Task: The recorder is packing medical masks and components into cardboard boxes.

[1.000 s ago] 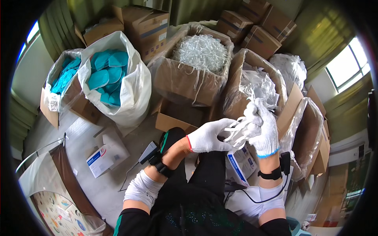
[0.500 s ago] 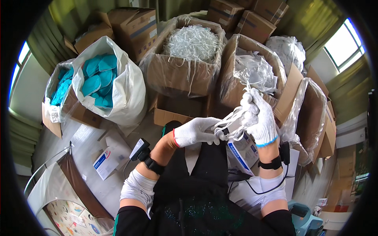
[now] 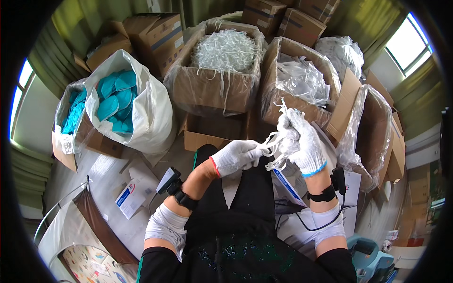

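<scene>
Thin white straps (image 3: 277, 163) hang in loops between my two hands, above my lap. My left hand (image 3: 237, 156), in a white knit glove with a red cuff edge, has its fingers closed on one end of the straps. My right hand (image 3: 303, 144), in a white glove with a blue cuff edge, grips the bunched part, and loose ends stick up past its fingers. Beyond my hands, a lined carton (image 3: 214, 92) holds a heap of similar white straps (image 3: 227, 51). To its right, another lined carton (image 3: 278, 107) contains clear and white plastic wrapping (image 3: 304, 81).
At left stands a white woven sack (image 3: 158, 118) of teal cup-shaped pieces (image 3: 108, 107). A low open carton (image 3: 203, 141) sits ahead of my knees. An upright lined carton (image 3: 375, 137) stands at right. Flattened printed boxes (image 3: 134, 195) lie on the floor; a fabric tent (image 3: 94, 221) is lower left.
My left hand has closed more tightly on the straps, and the loops between my hands are shorter. My right hand has shifted slightly left and down. The view has turned a little.
</scene>
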`<action>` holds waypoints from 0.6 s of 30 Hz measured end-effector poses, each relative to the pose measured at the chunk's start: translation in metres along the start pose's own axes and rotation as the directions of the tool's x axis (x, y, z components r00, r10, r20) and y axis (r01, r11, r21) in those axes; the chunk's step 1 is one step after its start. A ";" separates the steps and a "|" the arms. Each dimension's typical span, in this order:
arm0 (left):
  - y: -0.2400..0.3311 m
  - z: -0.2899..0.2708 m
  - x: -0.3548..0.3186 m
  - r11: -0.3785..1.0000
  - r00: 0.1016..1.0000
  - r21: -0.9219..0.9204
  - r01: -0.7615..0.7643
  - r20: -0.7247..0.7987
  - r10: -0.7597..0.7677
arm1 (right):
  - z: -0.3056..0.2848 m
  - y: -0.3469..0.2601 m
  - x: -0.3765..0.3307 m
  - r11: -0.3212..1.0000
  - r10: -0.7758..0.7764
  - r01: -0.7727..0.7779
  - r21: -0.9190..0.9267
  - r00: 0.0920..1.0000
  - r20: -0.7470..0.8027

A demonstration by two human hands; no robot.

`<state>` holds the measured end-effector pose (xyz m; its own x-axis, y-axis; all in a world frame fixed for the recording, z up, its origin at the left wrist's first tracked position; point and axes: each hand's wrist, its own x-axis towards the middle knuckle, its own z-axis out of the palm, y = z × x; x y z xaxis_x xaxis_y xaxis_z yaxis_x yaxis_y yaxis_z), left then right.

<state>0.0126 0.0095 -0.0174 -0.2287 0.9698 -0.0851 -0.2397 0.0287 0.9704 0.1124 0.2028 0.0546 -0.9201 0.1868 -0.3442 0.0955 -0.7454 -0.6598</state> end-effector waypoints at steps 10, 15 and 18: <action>0.011 0.005 -0.014 0.947 0.989 0.300 0.111 -0.132 -0.074 | -0.042 -0.019 0.000 0.996 -0.085 0.086 0.002 0.995 -0.049; 0.023 0.000 -0.034 0.910 0.979 0.383 0.162 0.052 -0.196 | -0.059 -0.013 -0.001 0.992 -0.112 0.121 0.037 0.976 -0.187; 0.025 -0.006 -0.047 0.949 0.977 0.257 0.180 0.062 -0.202 | -0.081 -0.012 0.008 0.978 -0.034 0.063 0.199 0.989 -0.146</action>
<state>0.0121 -0.0371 0.0099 -0.1164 0.9570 -0.2656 -0.0262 0.2644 0.9641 0.1350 0.2649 0.0057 -0.8576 0.3034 -0.4154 -0.0400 -0.8445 -0.5341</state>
